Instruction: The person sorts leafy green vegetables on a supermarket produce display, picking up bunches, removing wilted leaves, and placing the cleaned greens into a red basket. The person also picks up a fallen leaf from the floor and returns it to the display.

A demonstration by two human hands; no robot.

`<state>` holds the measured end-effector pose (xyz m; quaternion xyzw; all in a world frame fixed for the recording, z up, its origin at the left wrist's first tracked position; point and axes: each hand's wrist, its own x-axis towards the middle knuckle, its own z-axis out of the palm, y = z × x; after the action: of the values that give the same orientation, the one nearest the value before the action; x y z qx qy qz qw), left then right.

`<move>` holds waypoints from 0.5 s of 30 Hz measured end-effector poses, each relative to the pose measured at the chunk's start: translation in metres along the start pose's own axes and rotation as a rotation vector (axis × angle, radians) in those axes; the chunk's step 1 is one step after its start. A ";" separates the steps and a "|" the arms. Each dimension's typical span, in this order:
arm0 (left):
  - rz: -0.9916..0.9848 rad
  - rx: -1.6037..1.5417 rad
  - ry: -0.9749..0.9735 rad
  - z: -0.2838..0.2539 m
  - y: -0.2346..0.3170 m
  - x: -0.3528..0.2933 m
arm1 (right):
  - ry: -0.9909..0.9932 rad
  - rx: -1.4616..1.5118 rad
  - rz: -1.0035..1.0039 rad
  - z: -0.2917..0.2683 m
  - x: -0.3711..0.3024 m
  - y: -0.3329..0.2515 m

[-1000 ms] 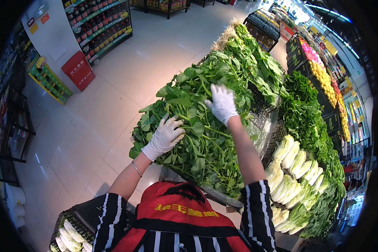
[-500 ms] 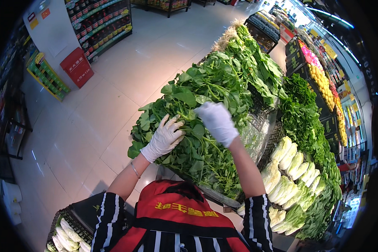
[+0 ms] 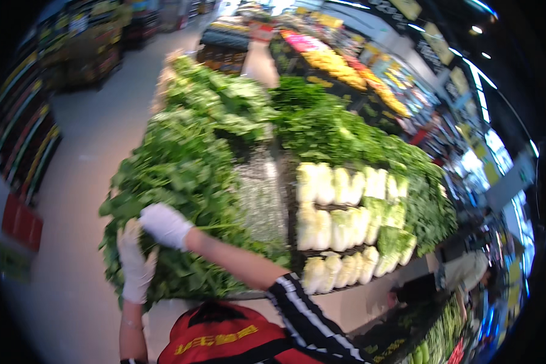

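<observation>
A large heap of leafy greens (image 3: 170, 176) lies on the left part of the display stand. My left hand (image 3: 136, 264), in a white glove, rests at the heap's near left edge, its fingers stretched out and the thumb apart. Right beside it, my right hand (image 3: 165, 226), also white-gloved, reaches across to the left with its back up. Its fingers curl down among the leaves; whatever they hold is hidden and the picture is blurred.
Rows of napa cabbages (image 3: 333, 227) lie to the right, past a strip of clear plastic film (image 3: 258, 200). More dark greens (image 3: 346, 130) stand behind them. Fruit (image 3: 340, 67) is stacked further back. A person (image 3: 467, 270) stands at the right. A red box (image 3: 22, 222) sits on the floor at left.
My view has swung to the right, so the greens now appear further left. My right hand has come down close beside my left hand, which stays at the heap.
</observation>
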<state>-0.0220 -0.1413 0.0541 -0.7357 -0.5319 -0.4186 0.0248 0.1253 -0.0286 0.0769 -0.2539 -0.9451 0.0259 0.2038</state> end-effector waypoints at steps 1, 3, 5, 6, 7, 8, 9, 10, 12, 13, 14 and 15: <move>-0.016 -0.030 -0.001 0.004 -0.001 0.001 | -0.024 -0.017 0.029 0.005 0.001 0.000; -0.111 -0.031 -0.048 0.011 -0.005 -0.001 | -0.023 -0.077 0.045 0.016 0.005 -0.001; -0.176 -0.093 -0.098 0.016 -0.011 -0.006 | 0.051 -0.158 0.106 0.027 0.005 -0.003; -0.109 -0.050 -0.073 0.019 -0.017 -0.010 | 0.094 -0.155 0.131 0.031 0.004 -0.005; -0.093 -0.004 -0.040 0.023 -0.021 -0.015 | 0.045 -0.143 0.171 0.035 0.004 -0.007; -0.078 -0.033 -0.028 0.026 -0.028 -0.020 | 0.079 -0.164 0.138 0.038 0.003 -0.008; -0.088 -0.043 -0.040 0.029 -0.037 -0.023 | 0.094 -0.174 0.145 0.040 0.003 -0.010; -0.111 -0.058 -0.052 0.030 -0.045 -0.027 | 0.119 -0.178 0.149 0.042 0.003 -0.012; -0.093 -0.081 -0.012 0.038 -0.061 -0.032 | 0.193 -0.202 0.198 0.044 0.003 -0.017; -0.027 -0.016 0.028 0.042 -0.067 -0.033 | 0.216 -0.201 0.183 0.044 0.002 -0.020; 0.018 -0.012 0.084 0.045 -0.072 -0.034 | 0.185 -0.234 0.187 0.045 0.002 -0.023; -0.046 0.010 0.034 0.045 -0.075 -0.035 | 0.160 -0.240 0.178 0.045 0.002 -0.025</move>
<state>-0.0582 -0.1141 -0.0282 -0.7160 -0.5502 -0.4288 0.0278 0.0945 -0.0471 0.0401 -0.3605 -0.8959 -0.0895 0.2435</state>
